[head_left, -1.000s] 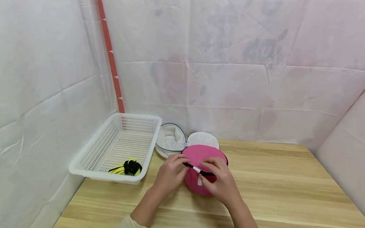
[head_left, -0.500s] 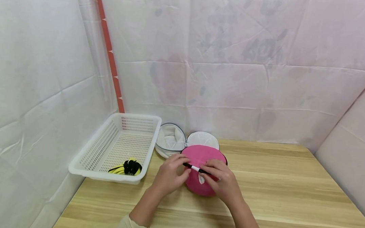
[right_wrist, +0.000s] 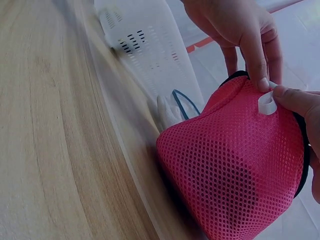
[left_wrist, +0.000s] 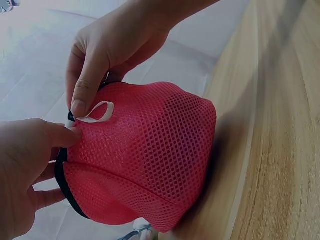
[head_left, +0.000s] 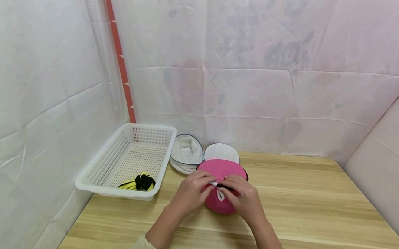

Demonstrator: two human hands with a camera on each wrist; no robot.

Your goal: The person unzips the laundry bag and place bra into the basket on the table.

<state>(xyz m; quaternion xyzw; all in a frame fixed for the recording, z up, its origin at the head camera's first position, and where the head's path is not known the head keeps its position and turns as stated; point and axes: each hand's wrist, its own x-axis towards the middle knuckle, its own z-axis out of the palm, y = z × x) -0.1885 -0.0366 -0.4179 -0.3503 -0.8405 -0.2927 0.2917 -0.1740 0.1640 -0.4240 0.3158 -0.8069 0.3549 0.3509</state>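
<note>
A pink mesh laundry bag [head_left: 219,168] stands on the wooden table, its black-edged rim facing up and a dark shape showing through the mesh. My left hand [head_left: 191,191] pinches the rim at a white section of the edging; in the left wrist view its thumb [left_wrist: 65,135] presses the mesh. Just to its right, my right hand [head_left: 244,197] pinches the black edging, with its thumb [left_wrist: 82,102] beside a white fabric loop [left_wrist: 104,114]. The two hands' fingertips are close together. In the right wrist view, the loop hangs below the right thumb [right_wrist: 295,99].
A white perforated basket [head_left: 124,191] stands at the left, holding a yellow and black item [head_left: 143,182]. Behind the bag lies an opened white mesh container [head_left: 186,150] with blue edging, its round white part [head_left: 222,151] to the right. White sheeting [head_left: 254,86] surrounds the table.
My left hand has slid right along the rim, from the black edging to the white section, closer to my right hand. The right hand has shifted its grip slightly, and the loop has turned.
</note>
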